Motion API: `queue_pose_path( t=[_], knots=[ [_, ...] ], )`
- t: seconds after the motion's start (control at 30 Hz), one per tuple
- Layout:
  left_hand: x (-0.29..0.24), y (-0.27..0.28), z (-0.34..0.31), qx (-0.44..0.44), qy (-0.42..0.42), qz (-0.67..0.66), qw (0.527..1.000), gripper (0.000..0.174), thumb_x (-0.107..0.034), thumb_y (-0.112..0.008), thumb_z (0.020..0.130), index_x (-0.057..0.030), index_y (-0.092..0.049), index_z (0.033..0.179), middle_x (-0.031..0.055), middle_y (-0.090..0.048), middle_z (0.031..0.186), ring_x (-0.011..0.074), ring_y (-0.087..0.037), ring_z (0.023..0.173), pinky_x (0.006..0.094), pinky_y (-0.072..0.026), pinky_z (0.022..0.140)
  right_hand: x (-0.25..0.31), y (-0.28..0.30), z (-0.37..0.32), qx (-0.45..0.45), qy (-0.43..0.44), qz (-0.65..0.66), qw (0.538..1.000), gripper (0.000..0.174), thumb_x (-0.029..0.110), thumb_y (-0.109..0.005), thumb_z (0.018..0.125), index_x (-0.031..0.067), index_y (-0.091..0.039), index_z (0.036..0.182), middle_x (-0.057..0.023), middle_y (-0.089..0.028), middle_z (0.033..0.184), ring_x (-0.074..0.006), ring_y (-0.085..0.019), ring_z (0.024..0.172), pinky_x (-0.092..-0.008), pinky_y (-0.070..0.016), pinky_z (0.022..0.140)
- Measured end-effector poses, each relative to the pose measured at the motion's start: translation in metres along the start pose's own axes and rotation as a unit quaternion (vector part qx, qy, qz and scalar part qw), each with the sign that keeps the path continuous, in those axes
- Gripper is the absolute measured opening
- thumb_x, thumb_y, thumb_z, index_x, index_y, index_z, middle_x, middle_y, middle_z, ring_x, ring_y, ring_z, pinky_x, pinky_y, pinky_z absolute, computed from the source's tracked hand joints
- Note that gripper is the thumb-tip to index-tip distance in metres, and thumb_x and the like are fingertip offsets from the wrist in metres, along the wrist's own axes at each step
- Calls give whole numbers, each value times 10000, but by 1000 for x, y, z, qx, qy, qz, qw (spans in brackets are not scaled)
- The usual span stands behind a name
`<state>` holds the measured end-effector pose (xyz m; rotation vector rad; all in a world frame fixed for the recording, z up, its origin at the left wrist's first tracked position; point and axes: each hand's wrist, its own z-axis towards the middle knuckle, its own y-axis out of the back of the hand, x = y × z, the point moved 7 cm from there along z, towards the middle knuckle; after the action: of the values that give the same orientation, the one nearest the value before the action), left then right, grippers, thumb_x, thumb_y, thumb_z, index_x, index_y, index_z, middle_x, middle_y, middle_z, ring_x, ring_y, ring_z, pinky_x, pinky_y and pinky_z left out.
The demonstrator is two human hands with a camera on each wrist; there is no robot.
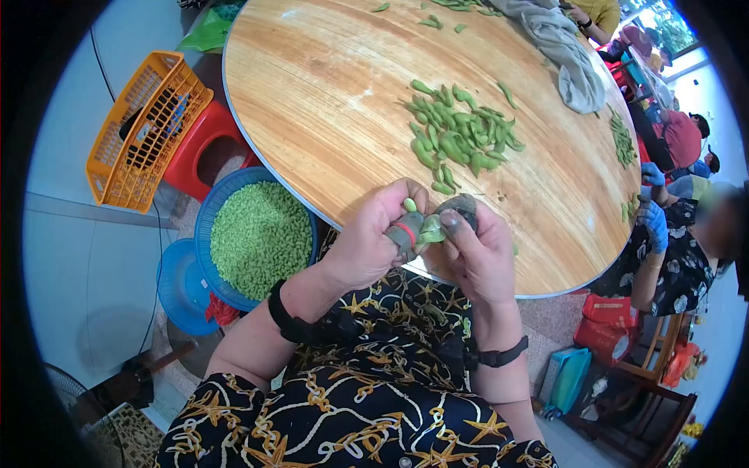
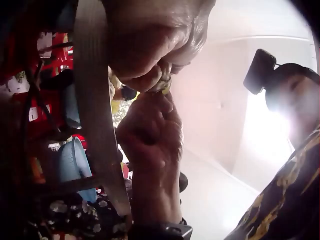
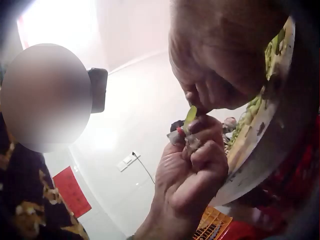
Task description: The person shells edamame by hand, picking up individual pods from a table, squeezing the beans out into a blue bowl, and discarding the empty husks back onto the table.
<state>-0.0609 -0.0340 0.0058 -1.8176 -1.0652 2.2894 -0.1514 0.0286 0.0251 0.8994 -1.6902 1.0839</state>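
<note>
Pods [image 1: 459, 134] heaped on round wood table [image 1: 312, 101] — L grip [image 1: 370, 242] & R grip [image 1: 477, 257] pinch one pod [image 1: 429, 230].

The head view is evenly daylit and sharp, though a dark fisheye rim curves the worktop [image 1: 312, 93]. Both wrist views are dimmer and soft. The close hands [image 2: 150, 130] blur, and white glare washes out the walls.

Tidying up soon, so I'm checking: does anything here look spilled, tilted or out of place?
The orange crate sits tilted by the red stool. A few stray pods lie apart from the main pile. Nothing looks spilled.
</note>
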Motion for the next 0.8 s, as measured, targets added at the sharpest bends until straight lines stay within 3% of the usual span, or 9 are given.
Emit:
queue_pose_path(
  t=[0.1,0.17,0.23,0.33,0.37,0.43,0.6,0.67,0.8],
  knots=[
    [-2,3,-1,-33,40,-81,995,98,-62,-484,894,-61,-428,975,19,-531,825,33,-406,564,167,-308,462,4,6,3,-4,-2,3,1000,137,159,-600,864,24,-587,885,37,-491,614,-19,-422,534,-177,-311,469],
    [-17,12,1,-94,54,103,989,80,-66,-471,902,-60,-437,974,18,-533,780,34,-403,563,159,-310,477,10,5,-2,177,-60,-139,972,164,175,-611,856,17,-599,814,37,-500,590,-22,-424,527,-192,-314,455],
    [-15,21,-2,-115,59,44,991,69,-72,-474,903,-57,-455,968,17,-536,778,33,-409,573,159,-317,489,12,3,-3,252,-52,-139,956,193,183,-617,841,2,-609,776,-7,-496,546,-50,-455,524,-231,-348,455],
    [-13,21,-1,-125,63,-4,990,77,-80,-490,901,-48,-495,971,12,-540,784,33,-423,596,155,-330,513,46,20,26,-105,157,-463,866,164,167,-606,814,3,-604,795,-162,-546,570,-253,-571,538,-353,-439,513],
    [-13,17,1,-117,64,1,991,93,-81,-503,897,-42,-517,980,9,-542,792,34,-431,609,152,-337,526,43,20,32,-107,156,-463,866,164,167,-606,814,3,-604,795,-162,-546,570,-253,-571,538,-353,-439,513],
    [-10,15,4,-125,56,18,990,114,-77,-513,892,-38,-530,998,6,-541,798,34,-442,624,149,-345,535,38,13,41,-113,173,-640,740,160,157,-612,796,6,-565,774,-193,-584,637,-348,-587,604,-410,-460,550],
    [-9,10,11,-174,35,30,984,194,-40,-535,865,-34,-541,1058,7,-543,828,43,-475,659,139,-371,562,46,17,30,-144,186,-632,739,146,135,-629,784,4,-565,789,-195,-589,654,-306,-603,599,-397,-462,556],
    [-2,3,15,-168,36,-67,983,216,-20,-547,846,-37,-551,1061,16,-564,877,45,-493,678,140,-384,566,48,27,22,-136,149,-391,898,128,117,-640,802,2,-600,843,-97,-591,621,-152,-553,548,-298,-424,510],
    [6,-5,18,-163,42,-116,979,224,-6,-562,829,-36,-563,1051,30,-585,936,44,-504,697,138,-385,562,28,26,7,-74,46,-228,970,141,149,-593,872,8,-598,875,55,-503,633,-44,-433,545,-188,-335,488]
  ],
)
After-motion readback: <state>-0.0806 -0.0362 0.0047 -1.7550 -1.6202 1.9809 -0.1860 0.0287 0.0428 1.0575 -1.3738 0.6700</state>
